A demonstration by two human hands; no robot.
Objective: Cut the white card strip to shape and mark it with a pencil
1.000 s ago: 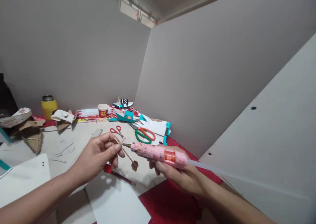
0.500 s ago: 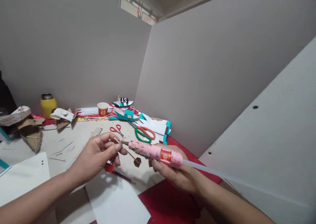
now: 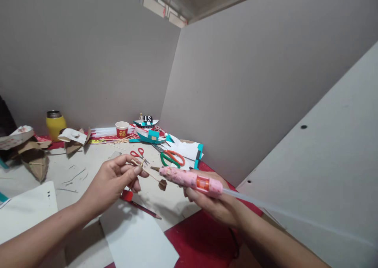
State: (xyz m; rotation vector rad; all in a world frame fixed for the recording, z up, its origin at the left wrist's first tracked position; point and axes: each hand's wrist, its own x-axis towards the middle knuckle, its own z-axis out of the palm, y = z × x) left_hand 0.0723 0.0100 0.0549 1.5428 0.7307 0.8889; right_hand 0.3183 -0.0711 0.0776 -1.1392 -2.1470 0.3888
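Note:
Between the thumb and fingers of my left hand (image 3: 121,177) are thin wooden sticks (image 3: 152,174) that cross near the fingertips. One stick slants down to the right and ends in a small brown cardboard hexagon (image 3: 162,185). My right hand (image 3: 209,205) is wrapped round a pink hot glue gun (image 3: 189,178), with a long clear glue stick (image 3: 254,200) coming out of its back. The gun's nozzle points left, a short gap away from the crossed sticks. Under my left hand lie a pencil (image 3: 146,210) and a small red thing (image 3: 126,196).
Red scissors (image 3: 137,153) and larger green-and-orange scissors (image 3: 171,157) lie beyond my hands. Model boats (image 3: 147,135), a paper cup (image 3: 122,130) and a yellow bottle (image 3: 56,127) stand along the back. Cardboard hulls (image 3: 37,165) are at left; white paper (image 3: 141,240) lies in front. Grey panels enclose the table.
The glue gun has drawn back to the right, so its nozzle now stands apart from the sticks. My left hand has shifted slightly left and up with the sticks.

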